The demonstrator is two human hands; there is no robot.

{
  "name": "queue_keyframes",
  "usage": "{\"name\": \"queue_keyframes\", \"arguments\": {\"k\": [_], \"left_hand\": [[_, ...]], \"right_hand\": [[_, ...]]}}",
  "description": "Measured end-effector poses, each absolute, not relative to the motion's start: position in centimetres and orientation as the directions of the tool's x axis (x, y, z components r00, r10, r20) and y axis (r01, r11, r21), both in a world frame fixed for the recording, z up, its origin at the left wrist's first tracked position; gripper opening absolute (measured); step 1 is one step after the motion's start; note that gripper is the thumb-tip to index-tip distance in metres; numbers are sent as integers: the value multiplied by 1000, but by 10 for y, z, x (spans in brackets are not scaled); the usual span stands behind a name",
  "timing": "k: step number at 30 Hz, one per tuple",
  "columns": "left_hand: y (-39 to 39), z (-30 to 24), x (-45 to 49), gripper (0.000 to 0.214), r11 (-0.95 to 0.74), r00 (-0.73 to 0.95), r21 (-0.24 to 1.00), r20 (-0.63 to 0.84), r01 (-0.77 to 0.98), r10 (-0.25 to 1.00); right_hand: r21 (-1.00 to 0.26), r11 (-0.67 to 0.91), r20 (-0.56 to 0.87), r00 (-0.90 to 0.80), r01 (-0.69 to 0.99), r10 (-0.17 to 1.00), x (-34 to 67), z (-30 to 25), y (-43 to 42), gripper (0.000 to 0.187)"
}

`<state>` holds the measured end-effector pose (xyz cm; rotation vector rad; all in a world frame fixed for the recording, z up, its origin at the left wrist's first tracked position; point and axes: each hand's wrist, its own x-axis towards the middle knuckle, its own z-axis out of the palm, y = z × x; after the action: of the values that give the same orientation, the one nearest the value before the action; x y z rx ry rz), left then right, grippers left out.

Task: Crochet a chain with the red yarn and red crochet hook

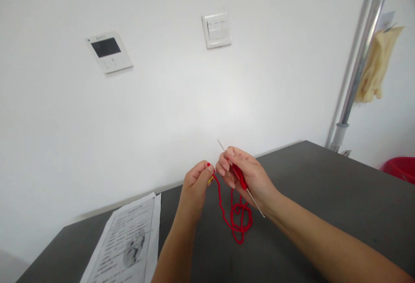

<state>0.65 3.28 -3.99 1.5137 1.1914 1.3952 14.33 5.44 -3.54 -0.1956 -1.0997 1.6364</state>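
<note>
My left hand (196, 183) is closed in a pinch on red yarn (220, 196). A bit of red shows at its fingertips, and a small yellow thing (210, 179) peeks out below the thumb; its kind is unclear. Close by on the right, my right hand (244, 168) is wrapped round a thin metal crochet hook (239, 175) with a red grip. One slim end points up and left past the fingers, the other down and right past the palm. From the left hand the strand hangs down to a loose tangle on the dark table, below the right hand.
A printed paper sheet (125, 239) lies on the left of the dark grey table (324, 196). Behind rises a white wall with a switch (216, 30) and a panel (109, 53). A metal pole (359, 71), pale yellow gloves (378, 64) and a red basin (400, 167) are at right.
</note>
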Motion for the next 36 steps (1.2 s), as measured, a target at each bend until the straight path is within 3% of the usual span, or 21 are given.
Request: {"name": "queue_keyframes", "arguments": {"k": [3, 8, 13, 17, 25, 36], "left_hand": [[33, -43, 10, 26, -283, -63, 944, 297, 171, 953], [37, -43, 6, 25, -251, -113, 941, 281, 226, 953], [34, -40, 8, 24, -242, -114, 945, 271, 218, 956], [29, -36, 12, 26, -249, -50, 959, 258, 136, 965], [27, -31, 4, 24, -249, 128, 960, 234, 124, 964], [21, -19, -5, 18, -285, -16, 937, 295, 201, 956]], "right_hand": [[-706, 28, 408, -374, -707, 832, 141, -36, 54, 37], [-767, 90, 399, -362, -636, 842, 141, -39, 60, 41], [-742, -43, 329, -420, -669, 846, 142, -36, 65, 45], [-707, -110, 324, -457, -699, 828, 144, -33, 67, 43], [-709, -60, 338, -413, -703, 846, 145, -37, 64, 35], [-695, -13, 312, -317, -719, 896, 146, -31, 57, 33]]}}
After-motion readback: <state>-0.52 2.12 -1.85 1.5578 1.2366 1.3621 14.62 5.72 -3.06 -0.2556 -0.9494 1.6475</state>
